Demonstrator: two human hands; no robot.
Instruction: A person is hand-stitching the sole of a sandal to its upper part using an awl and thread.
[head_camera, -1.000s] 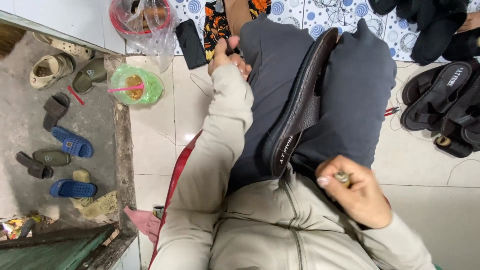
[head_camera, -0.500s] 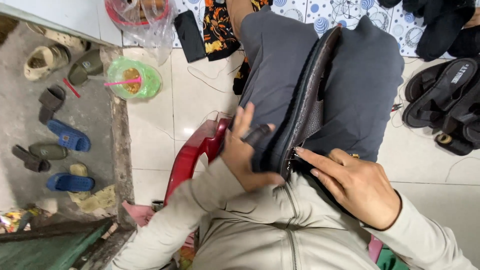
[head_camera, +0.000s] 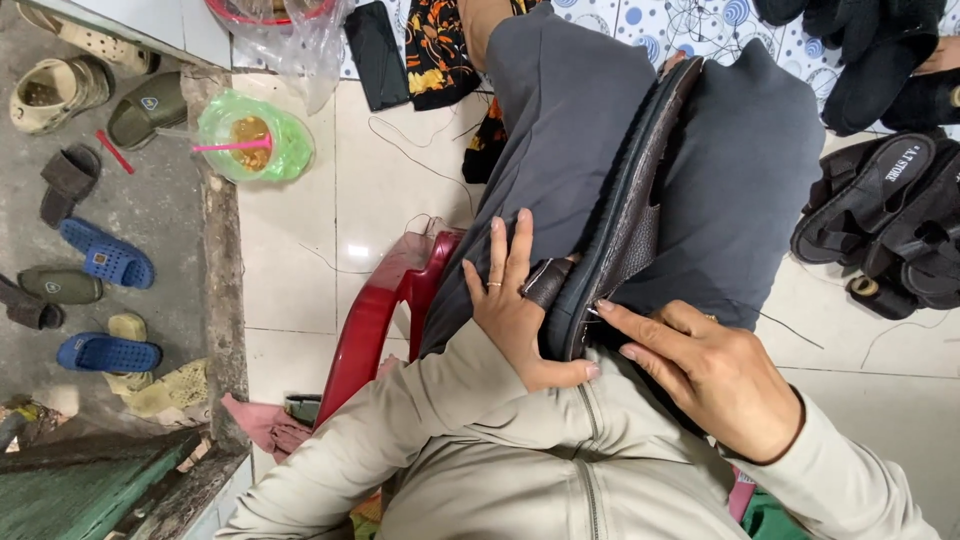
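Dark leather sandal (head_camera: 622, 225) wedged upright between knees for steadiness, left hand (head_camera: 515, 310) spread flat bracing, right hand (head_camera: 715, 375) fingertips pinching its edge.

One head-worn camera looks steeply down, close over the wearer's own lap and the tiled floor (head_camera: 380, 190) around.
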